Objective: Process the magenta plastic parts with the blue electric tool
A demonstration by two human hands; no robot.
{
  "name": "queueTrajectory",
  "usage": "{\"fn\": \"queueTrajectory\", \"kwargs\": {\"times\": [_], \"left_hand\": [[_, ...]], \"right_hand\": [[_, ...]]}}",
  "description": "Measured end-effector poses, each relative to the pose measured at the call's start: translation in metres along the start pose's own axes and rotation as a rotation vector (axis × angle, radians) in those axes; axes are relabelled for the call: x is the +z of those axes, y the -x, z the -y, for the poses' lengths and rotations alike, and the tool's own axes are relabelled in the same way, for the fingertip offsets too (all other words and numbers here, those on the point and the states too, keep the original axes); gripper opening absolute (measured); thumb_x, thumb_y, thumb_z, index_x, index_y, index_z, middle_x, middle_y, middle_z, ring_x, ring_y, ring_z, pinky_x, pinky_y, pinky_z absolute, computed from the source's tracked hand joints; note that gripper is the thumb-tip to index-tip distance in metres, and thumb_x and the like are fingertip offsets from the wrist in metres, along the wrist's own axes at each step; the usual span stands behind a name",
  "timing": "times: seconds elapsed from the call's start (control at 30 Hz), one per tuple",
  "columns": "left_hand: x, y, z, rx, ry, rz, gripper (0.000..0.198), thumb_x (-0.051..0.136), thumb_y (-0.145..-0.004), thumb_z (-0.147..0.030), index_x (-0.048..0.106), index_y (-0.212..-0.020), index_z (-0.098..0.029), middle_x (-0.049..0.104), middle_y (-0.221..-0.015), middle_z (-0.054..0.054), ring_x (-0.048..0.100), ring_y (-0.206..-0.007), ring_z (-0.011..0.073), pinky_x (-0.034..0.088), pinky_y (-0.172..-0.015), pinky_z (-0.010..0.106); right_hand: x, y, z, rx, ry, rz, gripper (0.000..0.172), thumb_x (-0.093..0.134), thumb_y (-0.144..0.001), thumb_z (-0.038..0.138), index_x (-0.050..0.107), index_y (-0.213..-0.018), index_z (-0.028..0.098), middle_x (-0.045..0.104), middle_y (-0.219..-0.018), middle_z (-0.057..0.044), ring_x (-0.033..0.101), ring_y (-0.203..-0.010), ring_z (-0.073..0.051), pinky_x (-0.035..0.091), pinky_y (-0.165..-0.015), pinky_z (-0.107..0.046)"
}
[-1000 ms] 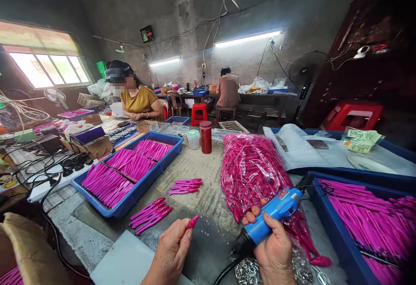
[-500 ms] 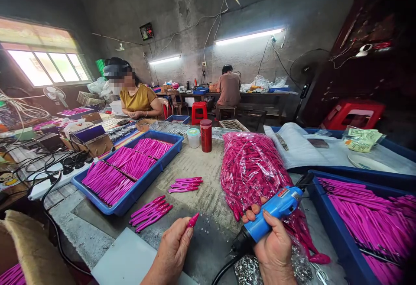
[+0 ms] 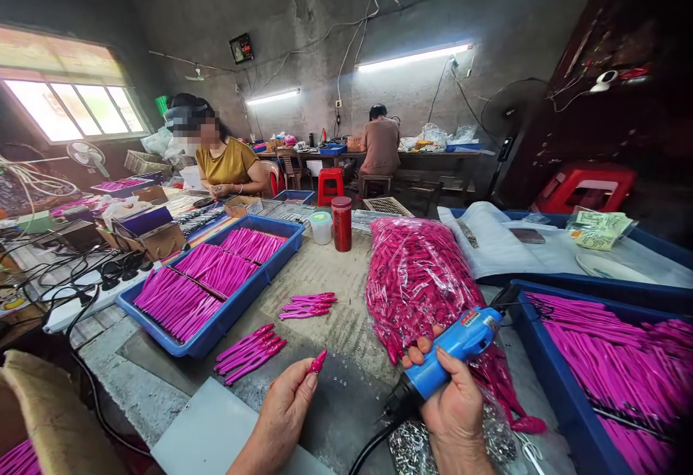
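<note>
Low in the middle, my left hand (image 3: 288,401) pinches a glossy dark-pink pointed piece (image 3: 318,362) between thumb and finger; its tip sticks up, and the rest is hidden. My right hand (image 3: 452,395) is wrapped round a blue electric screwdriver (image 3: 452,352), whose black nose points down and left. Tiny metal rings (image 3: 346,370) lie scattered between the hands. Left of them are two small groups of pink sticks with darker tips, the nearer sticks (image 3: 250,352) and the farther sticks (image 3: 307,304). Under my right wrist is a bag of small metal parts (image 3: 407,446).
A large clear bag of dark-pink pieces (image 3: 416,280) sits beyond the screwdriver. Blue trays of pink sticks stand left (image 3: 208,345) and right (image 3: 541,388). A red canister (image 3: 341,224) and a lidded tub (image 3: 321,228) stand farther back. Two people sit beyond, at left and at the back.
My left hand has shifted slightly left and up in the picture, still pinching the pink piece. The whole view has moved a little; the screwdriver stays in my right hand.
</note>
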State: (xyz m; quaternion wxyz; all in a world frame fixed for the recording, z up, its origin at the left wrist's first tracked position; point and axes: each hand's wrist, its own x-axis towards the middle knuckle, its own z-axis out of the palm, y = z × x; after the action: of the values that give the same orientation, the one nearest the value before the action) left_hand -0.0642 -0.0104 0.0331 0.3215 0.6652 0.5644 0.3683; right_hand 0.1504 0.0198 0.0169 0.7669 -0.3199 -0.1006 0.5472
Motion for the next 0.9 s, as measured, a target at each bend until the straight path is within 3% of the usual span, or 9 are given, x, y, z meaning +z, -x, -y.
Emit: {"fn": "queueTrajectory", "kwargs": {"times": [0.2, 0.47, 0.9], "left_hand": [[0.0, -0.001, 0.001, -0.065, 0.052, 0.018, 0.048, 0.042, -0.078, -0.059, 0.062, -0.079, -0.016, 0.049, -0.06, -0.001, 0.044, -0.057, 0.0115, 0.038, -0.05, 0.019], [0.001, -0.001, 0.005, -0.018, 0.102, -0.031, 0.044, 0.047, -0.077, -0.056, 0.065, -0.079, -0.017, 0.046, -0.053, -0.003, 0.045, -0.053, 0.011, 0.04, -0.05, 0.02], [-0.002, 0.001, -0.006, -0.079, -0.053, 0.013, 0.033, 0.042, -0.079, -0.043, 0.062, -0.079, -0.017, 0.057, -0.065, 0.001, 0.05, -0.06, 0.0132, 0.044, -0.059, 0.022]], "right_hand": [[0.005, 0.002, 0.002, 0.02, -0.015, -0.031, 0.054, 0.071, -0.047, 0.029, 0.053, -0.097, 0.022, 0.05, -0.065, 0.003, 0.047, -0.051, -0.014, 0.043, -0.047, -0.028], [0.002, 0.001, 0.001, 0.019, -0.021, -0.019, 0.051, 0.071, -0.048, 0.029, 0.053, -0.095, 0.022, 0.05, -0.066, 0.003, 0.047, -0.052, -0.014, 0.043, -0.047, -0.028], [0.003, 0.001, 0.002, 0.02, -0.008, -0.038, 0.052, 0.072, -0.046, 0.029, 0.051, -0.093, 0.022, 0.051, -0.065, 0.003, 0.048, -0.051, -0.015, 0.043, -0.046, -0.028]]}}
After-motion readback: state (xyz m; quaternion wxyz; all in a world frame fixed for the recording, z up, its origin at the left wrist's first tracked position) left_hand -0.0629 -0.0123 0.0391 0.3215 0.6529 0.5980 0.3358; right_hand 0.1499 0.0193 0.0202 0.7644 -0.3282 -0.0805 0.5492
